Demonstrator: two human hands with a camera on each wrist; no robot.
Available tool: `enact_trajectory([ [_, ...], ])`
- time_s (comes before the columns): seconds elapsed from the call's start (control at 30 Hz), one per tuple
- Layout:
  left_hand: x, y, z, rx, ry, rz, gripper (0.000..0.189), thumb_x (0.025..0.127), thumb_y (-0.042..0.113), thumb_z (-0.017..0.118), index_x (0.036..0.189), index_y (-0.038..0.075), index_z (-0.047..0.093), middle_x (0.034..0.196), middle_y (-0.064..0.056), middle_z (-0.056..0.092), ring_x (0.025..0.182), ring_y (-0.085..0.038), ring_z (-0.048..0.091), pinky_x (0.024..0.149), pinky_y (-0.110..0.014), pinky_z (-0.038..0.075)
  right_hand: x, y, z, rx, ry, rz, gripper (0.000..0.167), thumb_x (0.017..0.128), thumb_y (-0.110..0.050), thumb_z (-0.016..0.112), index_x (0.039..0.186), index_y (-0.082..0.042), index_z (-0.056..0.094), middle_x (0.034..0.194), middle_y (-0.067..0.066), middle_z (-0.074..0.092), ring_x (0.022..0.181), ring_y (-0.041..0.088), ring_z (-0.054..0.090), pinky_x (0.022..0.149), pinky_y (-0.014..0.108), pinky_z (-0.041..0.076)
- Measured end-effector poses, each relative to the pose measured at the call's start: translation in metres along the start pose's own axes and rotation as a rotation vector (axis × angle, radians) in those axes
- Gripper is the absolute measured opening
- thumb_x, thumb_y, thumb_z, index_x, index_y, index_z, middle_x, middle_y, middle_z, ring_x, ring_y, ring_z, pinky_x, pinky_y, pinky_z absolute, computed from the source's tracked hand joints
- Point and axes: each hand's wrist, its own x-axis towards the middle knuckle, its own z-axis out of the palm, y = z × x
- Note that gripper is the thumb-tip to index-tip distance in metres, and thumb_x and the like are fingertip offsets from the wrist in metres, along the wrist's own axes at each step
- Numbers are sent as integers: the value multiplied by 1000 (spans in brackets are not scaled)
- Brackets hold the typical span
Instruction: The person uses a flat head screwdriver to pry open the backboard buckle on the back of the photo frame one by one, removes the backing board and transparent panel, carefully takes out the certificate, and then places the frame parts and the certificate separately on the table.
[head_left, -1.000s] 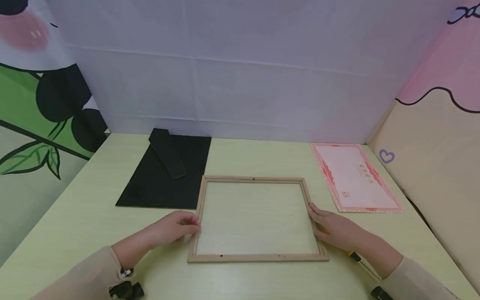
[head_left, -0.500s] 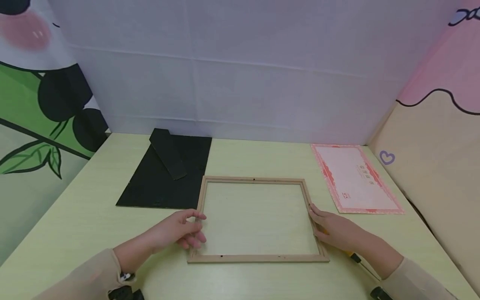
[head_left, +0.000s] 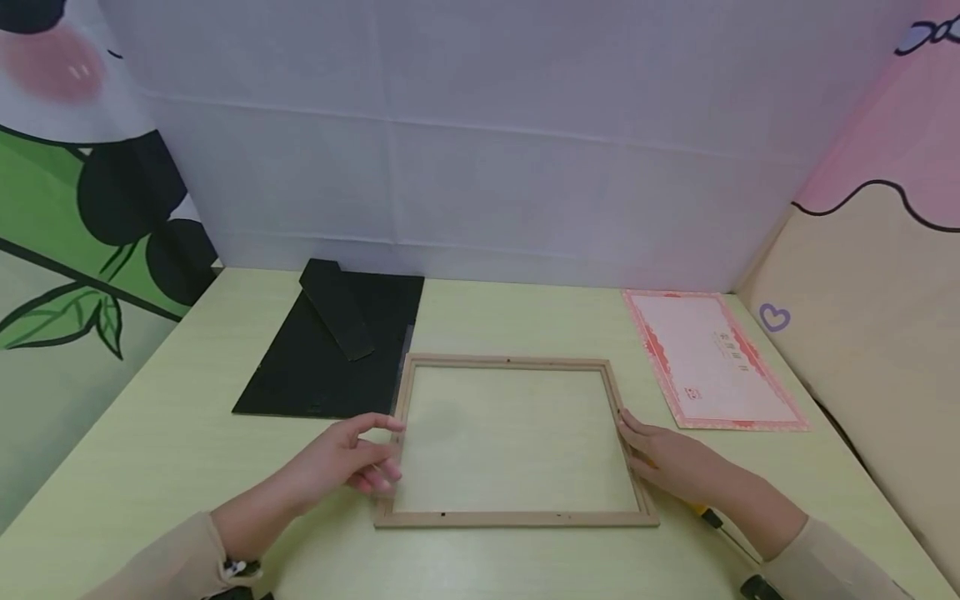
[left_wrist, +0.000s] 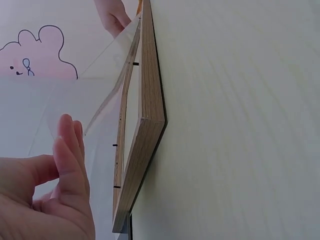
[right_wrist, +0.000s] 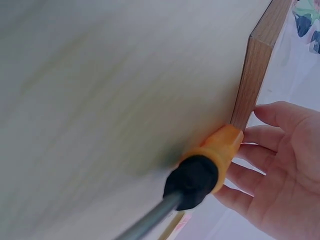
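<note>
A wooden picture frame (head_left: 517,519) lies flat on the table. A clear sheet (left_wrist: 107,80), hard to make out, tilts up from it in the left wrist view. My left hand (head_left: 337,462), at the frame's left side, seems to pinch the sheet's edge, thumb above and fingers below. The sheet blurs where they meet. My right hand (head_left: 686,462) rests against the frame's right side, fingers fairly straight, thumb touching the wood. Beside those fingers lies a screwdriver with an orange and black handle (right_wrist: 222,142); in the head view the hand partly covers it.
A black backing board (head_left: 322,387) with a stand leg (head_left: 337,312) on it lies at the back left, close to the frame's corner. A pink-bordered certificate (head_left: 705,358) lies at the back right. A pale cloth backdrop (head_left: 487,192) hangs behind the table.
My left hand has gone from gripping the frame's left edge to spreading its fingers there and has drawn slightly left; the clear sheet now shows raised. My right hand has stayed put.
</note>
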Motion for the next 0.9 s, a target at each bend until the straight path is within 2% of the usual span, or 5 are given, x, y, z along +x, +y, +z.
enact_trajectory([
  [0.23,-1,1,-15,11,19,45,41,96,13,51,133,-2,41,85,-12,69,70,-24,65,65,-33,53,-1,1,0,10,2,-10,57,92,-17,58,139,6,37,144,23,32,122,37,45,92,47,42],
  [0.47,3,5,-26,1,75,35,41,96,14,52,132,-1,41,85,-12,67,69,-22,63,64,-29,52,0,0,0,-9,13,-3,57,92,-20,59,139,5,38,143,23,35,121,36,47,90,45,44],
  [0.7,14,2,-29,-14,92,15,37,97,16,51,130,2,45,86,-12,66,69,-20,62,63,-27,51,-1,-1,2,-25,16,9,60,91,-22,61,139,5,38,144,22,34,121,37,46,91,47,43],
  [0.9,29,6,-33,-17,84,36,37,98,17,49,131,0,43,85,-11,66,69,-17,59,64,-25,50,-2,-2,2,-18,18,5,58,91,-21,61,139,5,39,145,22,33,120,36,47,91,47,43],
])
